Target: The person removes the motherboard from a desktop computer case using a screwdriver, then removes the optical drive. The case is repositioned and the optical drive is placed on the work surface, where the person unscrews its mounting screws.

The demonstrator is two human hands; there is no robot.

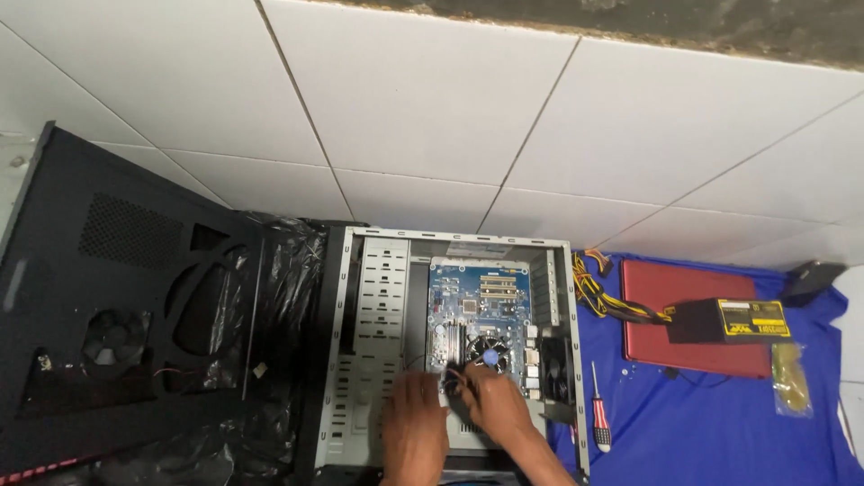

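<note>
Fingers of both hands pinch thin wires at circuit board's lower edge: left hand (414, 423), right hand (493, 400). Blue circuit board (479, 310), round fan (489, 349), lies flat inside open computer case (373, 342). Metal walls close around. Screwdriver (599, 416) outside on blue cloth (720, 423).

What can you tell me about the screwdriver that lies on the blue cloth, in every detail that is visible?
The small screwdriver with the red, white and black striped grip lies flat on the blue cloth, just right of the open grey metal computer case. Its thin metal shaft points away from the person, towards the tiled wall; the thick grip end is nearer to the person. The grip looks like plastic or rubber. Nothing holds it: both hands work inside the case. Tiny pale specks, perhaps screws, lie on the cloth further to its right.
</note>
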